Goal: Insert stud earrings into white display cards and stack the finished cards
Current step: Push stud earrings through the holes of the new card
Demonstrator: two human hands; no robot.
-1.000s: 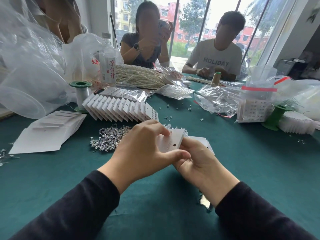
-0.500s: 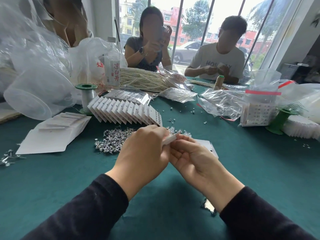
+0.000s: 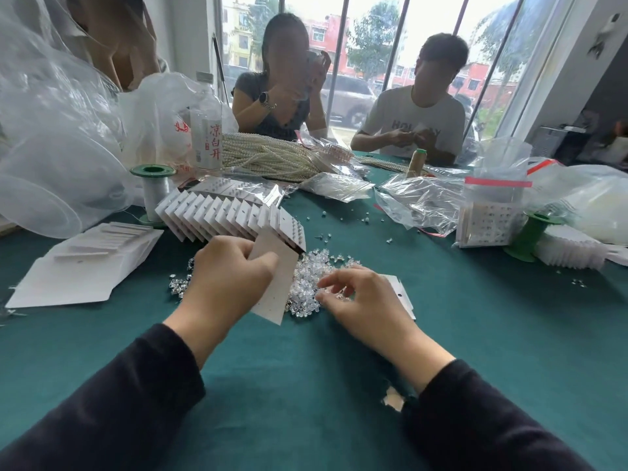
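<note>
**Left hand holds a blank card while the right hand picks at the stud pile**

I see a white display card (image 3: 277, 277) held upright and slightly tilted in my left hand (image 3: 227, 273), just above a green table (image 3: 306, 385). The card is a plain rectangle with a few tiny holes near its lower part; its near face shows no studs that I can make out. Behind and to the right of it lies a loose pile of stud earrings (image 3: 307, 287), clear and glittering, spread on the cloth. Further back stands a fanned row of finished cards (image 3: 224, 215), leaning one on another. A flat stack of blank cards (image 3: 85, 266) lies at the left.

The left edge of the held card is hidden by my fingers, and part of the stud pile is hidden behind the card. Another white card (image 3: 402, 294) lies under my right hand (image 3: 360, 297), mostly covered. I cannot tell whether a stud sits between the right fingertips; they are small and blurred.

My left hand is curled, thumb and fingers pinching the card by its side edge, knuckles up. My right hand rests low over the pile's right edge, thumb and forefinger drawn close together, the other fingers loosely bent. Both forearms wear dark sleeves (image 3: 119, 402).
</note>
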